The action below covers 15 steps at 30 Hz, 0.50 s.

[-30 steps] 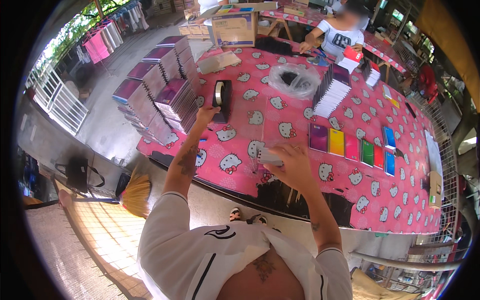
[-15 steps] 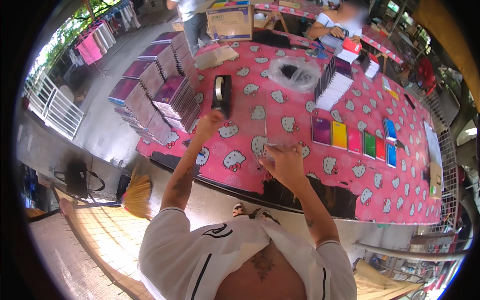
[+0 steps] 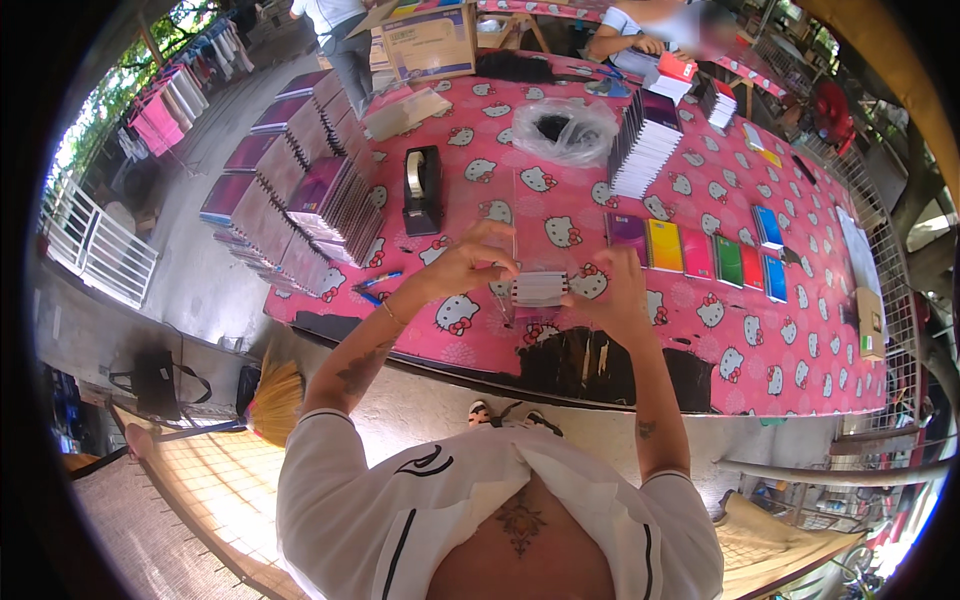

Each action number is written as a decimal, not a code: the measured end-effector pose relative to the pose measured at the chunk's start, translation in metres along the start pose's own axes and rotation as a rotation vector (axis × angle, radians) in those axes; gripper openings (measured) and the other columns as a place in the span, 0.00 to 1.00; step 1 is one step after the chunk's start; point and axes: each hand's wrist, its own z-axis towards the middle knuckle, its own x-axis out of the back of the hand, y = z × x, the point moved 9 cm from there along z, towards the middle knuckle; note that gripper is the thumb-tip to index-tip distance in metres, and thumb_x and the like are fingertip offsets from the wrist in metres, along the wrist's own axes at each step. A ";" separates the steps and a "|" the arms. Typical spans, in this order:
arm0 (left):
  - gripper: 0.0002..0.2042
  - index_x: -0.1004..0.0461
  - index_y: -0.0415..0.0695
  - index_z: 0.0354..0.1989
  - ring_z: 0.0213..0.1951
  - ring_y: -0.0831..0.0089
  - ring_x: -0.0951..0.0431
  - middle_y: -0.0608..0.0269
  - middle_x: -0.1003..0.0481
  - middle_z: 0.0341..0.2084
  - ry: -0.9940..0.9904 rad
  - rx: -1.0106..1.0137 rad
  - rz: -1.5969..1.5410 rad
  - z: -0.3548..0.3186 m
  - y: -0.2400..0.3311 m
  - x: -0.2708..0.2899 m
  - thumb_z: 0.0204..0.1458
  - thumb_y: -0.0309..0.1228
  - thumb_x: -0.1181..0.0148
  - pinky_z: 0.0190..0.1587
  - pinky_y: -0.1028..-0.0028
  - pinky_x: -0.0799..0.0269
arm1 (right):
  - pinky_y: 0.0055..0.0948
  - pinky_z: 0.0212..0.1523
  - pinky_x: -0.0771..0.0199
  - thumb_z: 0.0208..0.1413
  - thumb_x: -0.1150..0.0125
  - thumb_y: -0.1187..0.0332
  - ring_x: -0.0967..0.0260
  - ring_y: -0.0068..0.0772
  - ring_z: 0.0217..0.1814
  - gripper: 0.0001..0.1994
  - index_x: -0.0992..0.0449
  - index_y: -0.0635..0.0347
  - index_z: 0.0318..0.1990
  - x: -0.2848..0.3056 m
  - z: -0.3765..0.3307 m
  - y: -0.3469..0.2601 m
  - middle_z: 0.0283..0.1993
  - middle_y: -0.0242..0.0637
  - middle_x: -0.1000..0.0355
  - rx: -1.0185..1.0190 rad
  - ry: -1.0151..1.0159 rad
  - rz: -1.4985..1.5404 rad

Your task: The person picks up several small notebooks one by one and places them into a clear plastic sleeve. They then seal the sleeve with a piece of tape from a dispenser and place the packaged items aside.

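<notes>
A small white stack of spiral-bound notebooks (image 3: 540, 289) sits on the table in front of me, coil edges along its two sides. Clear plastic film (image 3: 522, 225) lies around it, its outline faint. My left hand (image 3: 462, 264) is at the stack's left side, thumb and fingers apart, fingertips close to the edge. On the other side, my right hand (image 3: 615, 295) arches with fingers spread and its thumb by the stack's right edge. Any thin film or tape at the fingertips is too small to make out. A black tape dispenser (image 3: 422, 195) stands beyond my left hand.
Tall piles of purple notebooks (image 3: 325, 190) stand at the left; another stack (image 3: 645, 150) is farther right. Colourful notebooks (image 3: 697, 252) lie in a row. A plastic bag (image 3: 570, 135), blue-handled scissors (image 3: 372, 288) and a carton (image 3: 430, 45) are on the table. Two people are beyond.
My left hand has come from beside the tape dispenser to the small stack. My right hand has shifted right and spread, uncovering the stack. The view has moved slightly.
</notes>
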 end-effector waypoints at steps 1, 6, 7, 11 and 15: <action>0.09 0.15 0.52 0.36 0.63 0.59 0.38 0.60 0.33 0.59 0.004 -0.033 0.037 0.004 0.003 -0.003 0.46 0.25 0.30 0.64 0.58 0.43 | 0.53 0.56 0.38 0.40 0.24 0.51 0.33 0.44 0.59 0.27 0.22 0.47 0.50 -0.014 -0.006 0.009 0.55 0.40 0.31 0.019 -0.092 0.040; 0.05 0.15 0.55 0.32 0.66 0.50 0.42 0.55 0.40 0.66 -0.038 -0.137 0.183 0.032 0.018 -0.045 0.47 0.28 0.30 0.66 0.53 0.47 | 0.53 0.66 0.44 0.43 0.25 0.55 0.44 0.49 0.71 0.30 0.24 0.45 0.57 -0.083 -0.048 0.018 0.66 0.45 0.40 0.409 -0.299 -0.128; 0.09 0.16 0.56 0.37 0.66 0.48 0.43 0.54 0.41 0.66 -0.017 -0.166 0.227 0.031 0.014 -0.049 0.47 0.28 0.30 0.66 0.53 0.47 | 0.53 0.67 0.46 0.44 0.26 0.55 0.46 0.50 0.72 0.30 0.24 0.45 0.58 -0.085 -0.047 0.020 0.67 0.46 0.42 0.386 -0.306 -0.110; 0.30 0.30 0.58 0.61 0.67 0.47 0.44 0.50 0.48 0.70 0.166 0.011 0.160 0.024 -0.019 -0.061 0.46 0.29 0.30 0.66 0.52 0.43 | 0.52 0.71 0.50 0.49 0.28 0.57 0.51 0.52 0.74 0.28 0.25 0.45 0.60 -0.090 -0.047 0.025 0.72 0.48 0.49 0.318 -0.340 -0.044; 0.46 0.55 0.54 0.75 0.68 0.54 0.43 0.49 0.48 0.70 0.183 0.330 -0.658 0.011 -0.075 -0.084 0.50 0.34 0.31 0.62 0.58 0.35 | 0.45 0.70 0.47 0.53 0.31 0.59 0.47 0.50 0.73 0.25 0.25 0.49 0.59 -0.086 -0.030 0.047 0.72 0.49 0.48 0.101 -0.156 0.448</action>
